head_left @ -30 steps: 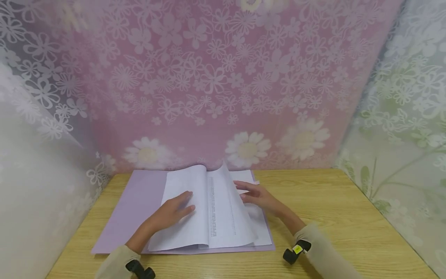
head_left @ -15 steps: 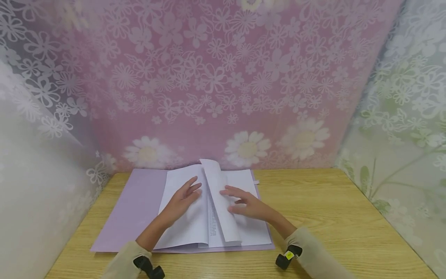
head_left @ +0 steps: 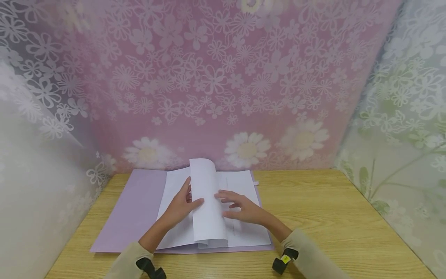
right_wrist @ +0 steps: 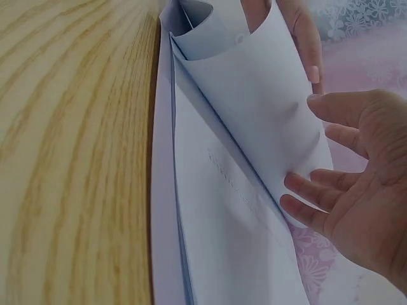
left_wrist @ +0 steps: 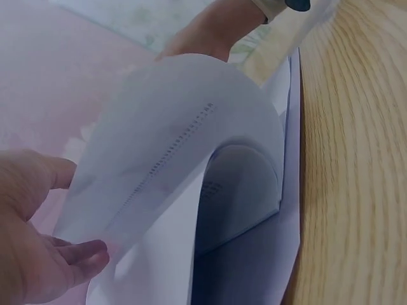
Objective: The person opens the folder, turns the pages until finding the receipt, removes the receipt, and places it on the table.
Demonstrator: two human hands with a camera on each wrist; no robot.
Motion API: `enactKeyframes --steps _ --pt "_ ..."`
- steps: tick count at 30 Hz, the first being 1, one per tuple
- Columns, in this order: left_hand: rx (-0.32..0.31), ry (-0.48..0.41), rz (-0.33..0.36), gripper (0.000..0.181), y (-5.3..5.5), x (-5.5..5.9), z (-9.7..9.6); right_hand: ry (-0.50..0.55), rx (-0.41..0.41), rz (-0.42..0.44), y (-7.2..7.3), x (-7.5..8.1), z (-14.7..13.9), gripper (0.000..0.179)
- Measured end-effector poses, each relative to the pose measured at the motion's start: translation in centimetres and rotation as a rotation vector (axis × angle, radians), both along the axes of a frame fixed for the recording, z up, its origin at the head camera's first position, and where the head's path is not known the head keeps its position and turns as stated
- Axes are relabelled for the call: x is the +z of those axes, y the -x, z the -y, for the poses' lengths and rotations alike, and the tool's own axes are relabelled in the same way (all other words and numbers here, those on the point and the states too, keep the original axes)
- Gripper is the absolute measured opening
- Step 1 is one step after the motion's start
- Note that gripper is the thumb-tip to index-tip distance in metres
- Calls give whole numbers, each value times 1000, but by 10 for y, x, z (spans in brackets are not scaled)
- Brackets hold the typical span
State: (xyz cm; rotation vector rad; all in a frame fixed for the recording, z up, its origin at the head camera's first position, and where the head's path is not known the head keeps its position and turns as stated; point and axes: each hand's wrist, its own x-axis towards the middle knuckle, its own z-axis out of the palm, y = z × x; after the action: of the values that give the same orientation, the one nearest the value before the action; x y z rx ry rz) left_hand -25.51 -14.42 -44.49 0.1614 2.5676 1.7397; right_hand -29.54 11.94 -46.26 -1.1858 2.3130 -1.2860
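Note:
A lilac folder (head_left: 129,217) lies spread on the table with a stack of white sheets in it. One white page (head_left: 207,201) stands curled up over the middle, partway across to the left. My left hand (head_left: 179,207) holds that page's left edge, thumb on the near face and fingers behind it. In the left wrist view, a column of small print shows on the page's underside (left_wrist: 168,152). My right hand (head_left: 242,207) is at the page's right side, fingers extended, fingertips (right_wrist: 296,181) against its blank face. Beneath it lies another printed sheet (head_left: 244,228).
The folder rests on a wood-grain table (head_left: 313,205). A pink floral backdrop (head_left: 209,97) rises right behind the folder, with pale flowered panels (head_left: 400,155) on both sides. A small white tab (head_left: 256,183) sticks out at the folder's right edge.
The page has swung from the right side over to the left, its print turning away from the head view. Both hands have closed in toward the middle, and the left now holds the page's edge.

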Motion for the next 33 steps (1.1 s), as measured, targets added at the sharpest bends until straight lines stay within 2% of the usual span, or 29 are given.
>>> enactKeyframes --steps 4,13,18,22,29,33 --pt "31 106 -22 98 -2 -3 4 21 5 20 0 -1 2 61" --pt "29 287 -96 85 -6 -8 13 -6 4 24 -3 -5 8 60" --pt "19 307 -126 76 -8 -11 17 -27 23 8 -6 -8 13 58" --pt "-19 332 -153 69 -9 -14 20 -63 27 14 -9 -10 17 57" --pt "-120 503 -191 72 -11 -22 23 -131 54 -9 -12 -11 24 58" --pt "-149 586 -171 73 -12 -26 24 -149 75 -34 -12 -11 27 57"
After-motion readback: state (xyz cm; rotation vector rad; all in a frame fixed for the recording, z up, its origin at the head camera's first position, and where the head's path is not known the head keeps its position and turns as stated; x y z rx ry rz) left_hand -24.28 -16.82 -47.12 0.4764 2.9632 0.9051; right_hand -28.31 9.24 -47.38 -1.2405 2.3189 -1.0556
